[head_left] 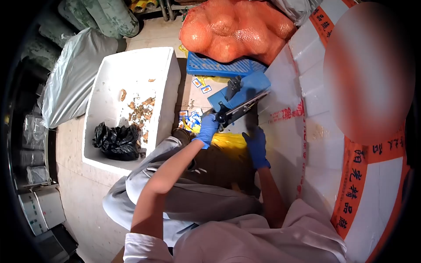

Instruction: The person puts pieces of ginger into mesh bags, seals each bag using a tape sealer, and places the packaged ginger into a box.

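My left hand, in a blue glove, is closed at the near end of a blue and black bench device with a long metal bar. What its fingers grip is hidden. My right hand, also gloved in blue, is to the right with its thumb apart from the fingers, and nothing shows in it. Between the hands lies a yellow plastic bag, close below the device. Small blue, white and orange labels are scattered on the floor just left of my left hand.
A white foam box at the left holds a crumpled black bag and brown scraps. Behind the device, a red net sack of round produce rests on a blue crate. White foam boxes with orange tape stack up at the right.
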The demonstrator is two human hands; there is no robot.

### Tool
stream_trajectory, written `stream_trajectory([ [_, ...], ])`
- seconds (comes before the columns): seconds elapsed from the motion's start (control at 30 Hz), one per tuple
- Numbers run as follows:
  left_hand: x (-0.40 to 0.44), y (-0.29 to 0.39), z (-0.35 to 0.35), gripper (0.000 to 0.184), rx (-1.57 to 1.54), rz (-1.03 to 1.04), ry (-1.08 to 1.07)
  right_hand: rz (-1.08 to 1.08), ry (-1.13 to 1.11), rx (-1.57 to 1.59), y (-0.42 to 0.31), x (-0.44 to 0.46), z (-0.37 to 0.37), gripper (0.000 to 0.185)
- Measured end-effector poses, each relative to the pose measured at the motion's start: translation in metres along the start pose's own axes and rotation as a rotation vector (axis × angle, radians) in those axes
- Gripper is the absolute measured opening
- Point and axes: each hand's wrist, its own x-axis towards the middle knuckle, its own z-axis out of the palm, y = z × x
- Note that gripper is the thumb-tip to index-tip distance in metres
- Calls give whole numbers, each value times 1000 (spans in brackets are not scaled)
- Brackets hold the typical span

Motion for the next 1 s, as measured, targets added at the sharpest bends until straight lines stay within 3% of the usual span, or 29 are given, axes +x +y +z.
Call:
stream_trajectory([
  [0.03, -6, -13, 1, 12, -166, -49, -83, 68, -187, 13, 17, -11, 5, 49],
  [0.07, -12, -29, -2, 10, -332, -99, -161, 27, -199, 130, 20, -17, 13, 50],
  [0.13, -30, -41, -6, 10, -243, -13, -226, -132, -337, 100, -4, -22, 12, 55],
  [0.2, -57, -22, -13, 10, -471, -95, -330, -122, -528, -13, 0, -35, 31, 63],
  [0.3, -98, 66, -48, 10, -541, -40, -436, 226, -1005, 845, -34, -34, 28, 52],
  [0.33, -102, 88, -59, 10, -502, 22, -438, 50, -1064, 482, -52, -27, 14, 37],
  [0.4, -103, 112, -86, 9, -555, 55, -447, -109, -1225, 819, -104, -7, -17, 25],
  [0.43, -105, 125, -95, 9, -666, -2, -366, -35, -1258, 1033, -124, -2, -27, 22],
  [0.47, -107, 140, -110, 11, -695, 19, -336, 71, -1261, 1168, -146, 4, -45, 24],
  [0.53, -117, 171, -129, 12, -832, 23, -237, -198, -886, 740, -131, 4, -38, 24],
  [0.57, -120, 178, -141, 12, -843, 78, -266, -227, -783, 770, -148, 7, -54, 23],
  [0.6, -124, 183, -151, 13, -853, 132, -296, -245, -782, 766, -158, 11, -57, 23],
  [0.67, -132, 192, -158, 15, -865, 185, -226, -478, -591, 615, -180, 21, -60, 22],
  [0.7, -134, 193, -162, 15, -925, 216, -211, -358, -664, 742, -195, 25, -67, 22],
  [0.73, -137, 194, -166, 16, -983, 248, -197, -376, -666, 738, -212, 28, -81, 22],
  [0.77, -139, 190, -171, 33, -987, 321, -171, -307, -603, 771, -229, 30, -96, 23],
  [0.83, -139, 184, -176, 44, -1010, 440, -149, -253, -436, 722, -238, 39, -103, 25],
  [0.87, -136, 178, -178, 56, -1034, 542, -136, -111, -459, 971, -250, 43, -110, 24],
  [0.9, -133, 159, -182, 76, -932, 523, -135, -94, -425, 1049, -257, 44, -117, 23],
  [0.93, -136, 148, -176, 87, -895, 470, -89, -81, -387, 1124, -264, 44, -125, 24],
  [1.0, -145, 131, -150, 101, -923, 474, -212, -4, -370, 1176, -282, 43, -142, 23],
])
